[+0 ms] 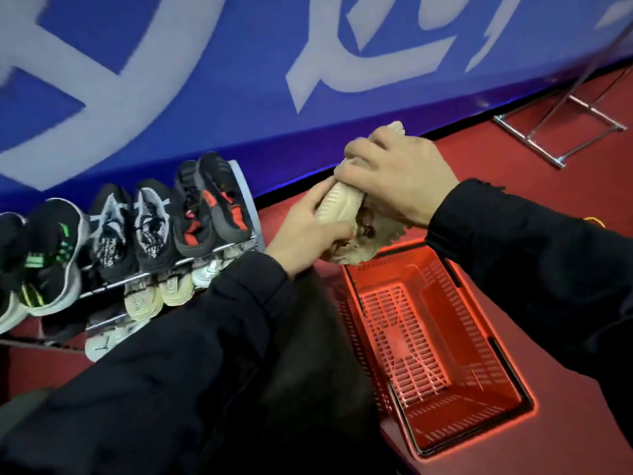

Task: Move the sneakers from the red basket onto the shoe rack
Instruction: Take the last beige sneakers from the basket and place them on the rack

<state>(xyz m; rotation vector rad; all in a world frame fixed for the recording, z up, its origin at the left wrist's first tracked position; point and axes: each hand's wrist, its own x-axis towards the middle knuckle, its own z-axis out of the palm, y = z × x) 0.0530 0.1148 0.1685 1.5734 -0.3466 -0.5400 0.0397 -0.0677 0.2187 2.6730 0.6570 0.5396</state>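
Observation:
A beige sneaker (342, 204) hangs above the far end of the red basket (442, 337), sole turned up toward me. My left hand (305, 231) grips its near end and my right hand (397, 176) grips it from above. Whether a second beige shoe is in the grip I cannot tell. The basket's slotted bottom shows with no shoes in it. To the left stands the metal shoe rack (236, 248), its top shelf filled with black sneakers (209, 204), and beige and white ones on the shelves below.
A blue banner with white letters (239, 80) runs behind the rack. A bare metal frame (561, 132) stands on the red floor at the far right. My dark sleeves and lap fill the foreground.

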